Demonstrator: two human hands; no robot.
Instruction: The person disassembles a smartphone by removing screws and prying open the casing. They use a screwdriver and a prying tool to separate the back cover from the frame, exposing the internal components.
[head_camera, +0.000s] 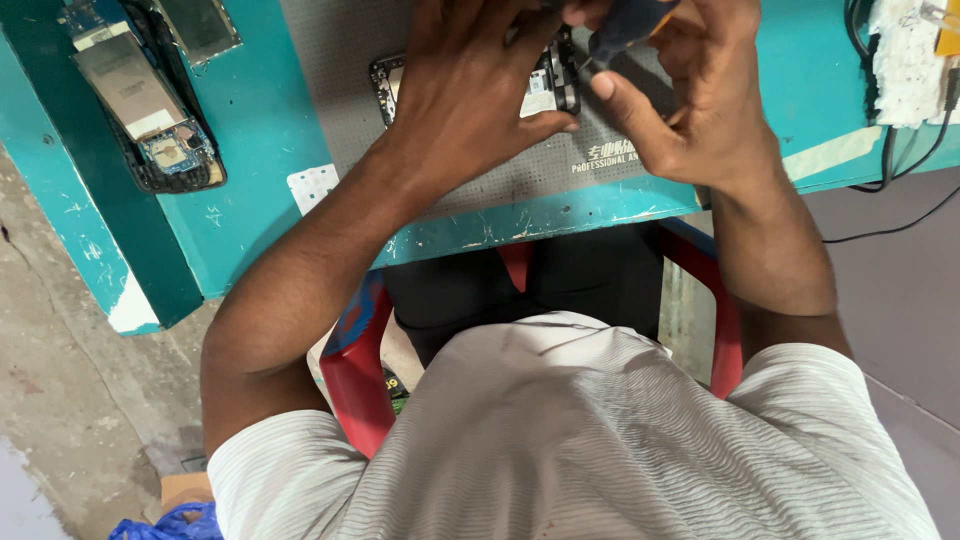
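Your left hand (470, 95) lies palm-down, fingers spread fairly wide, pressed flat on the opened phone (555, 85) and covering most of it; thumb tip sits by the phone's near-right corner. Your right hand (690, 90) is curled narrow around a screwdriver (622, 28) w/ dark blue grip, pinched betw. thumb and fingers, tip angled down-left onto the phone's right end.

Room, L to R: far left the teal table (260, 150) drops off at a chipped edge over bare concrete floor (60, 330). A dismantled phone (150, 100) lies near that left edge, long axis running diagonal, top-left to bottom-right, w/ a loose screen panel (200, 28) just beside it. Open teal strip betw. it and the grey work mat (500, 180). A small white dotted card (312, 186) touches the mat's left-front corner. Mat's front edge sits near the table's front edge, little margin there.

The opened phone is on the mat, upper middle, long axis approx. left-right across the mat; the left end shows past your wrist, the right end by the driver tip. Mid part hidden, can't tell the interior.

Right of your right hand: short teal strip, then black cables (885, 150) and a white foam block (905, 60) at the far right edge. Below the table, a red chair (355, 370).
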